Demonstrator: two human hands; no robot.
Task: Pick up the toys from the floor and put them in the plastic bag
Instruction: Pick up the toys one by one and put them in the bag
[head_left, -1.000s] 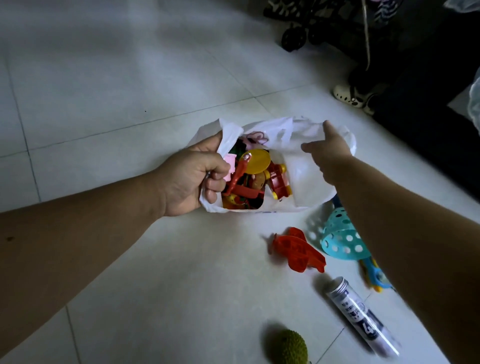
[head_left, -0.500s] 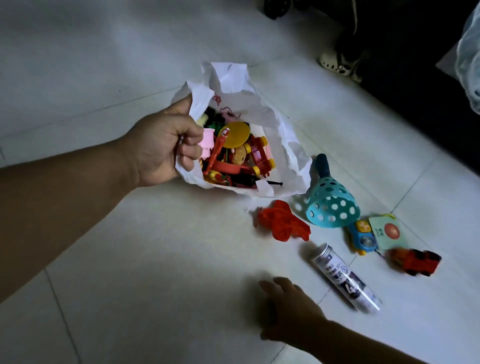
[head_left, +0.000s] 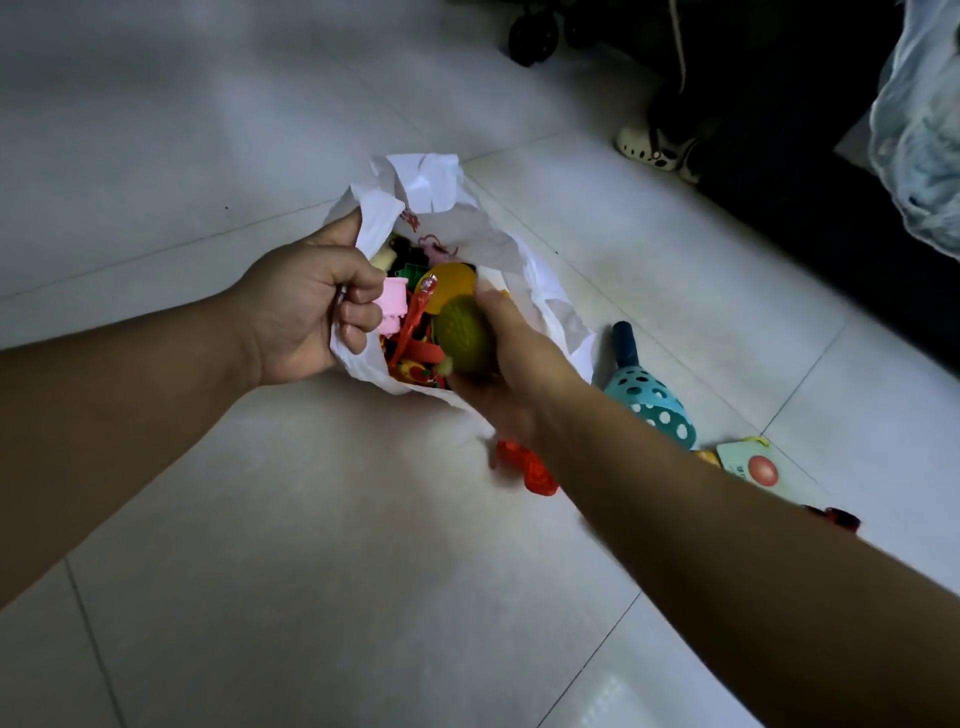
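Green toy ball, clamped in the fingers of the right hand, hangs over the plastic bag, whose left rim the left hand grips so the mouth gapes for it.

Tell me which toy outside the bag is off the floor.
The green ball, held by the right hand over the bag; the teal scoop and orange toy lie on the floor.

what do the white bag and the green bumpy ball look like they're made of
White bag: thin plastic film, slightly translucent; it crinkles into sharp folds. Green ball: probably soft rubber or moulded plastic, matte, with small bumps; motion blur leaves it open.
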